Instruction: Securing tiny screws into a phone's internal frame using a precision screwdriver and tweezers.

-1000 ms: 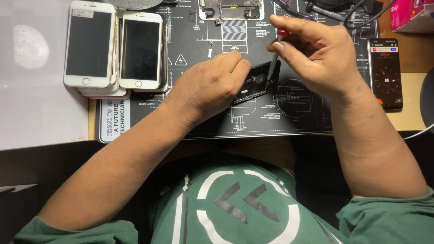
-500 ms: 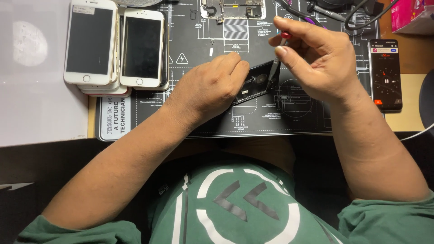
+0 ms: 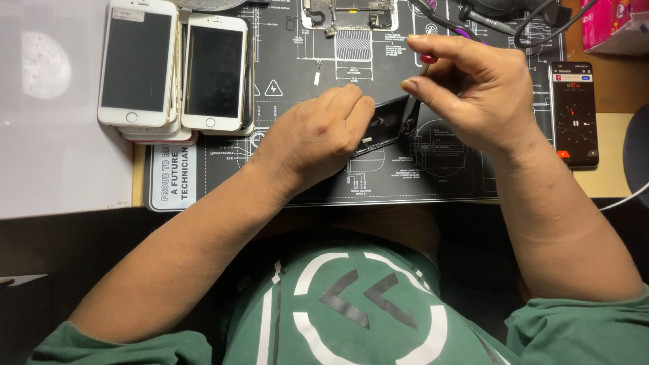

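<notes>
Two white phones (image 3: 138,64) (image 3: 215,73) lie side by side at upper left, screens dark, stacked on other handsets. A black phone (image 3: 573,113) at right shows a lit screen — dark, with red and white marks. A pink package (image 3: 618,23) sits in the upper right corner. A white label (image 3: 174,177) — upright rectangle, black lettering — marks the black mat's lower left.

two white phones (image 3: 138,64), one black phone (image 3: 573,113)
</notes>
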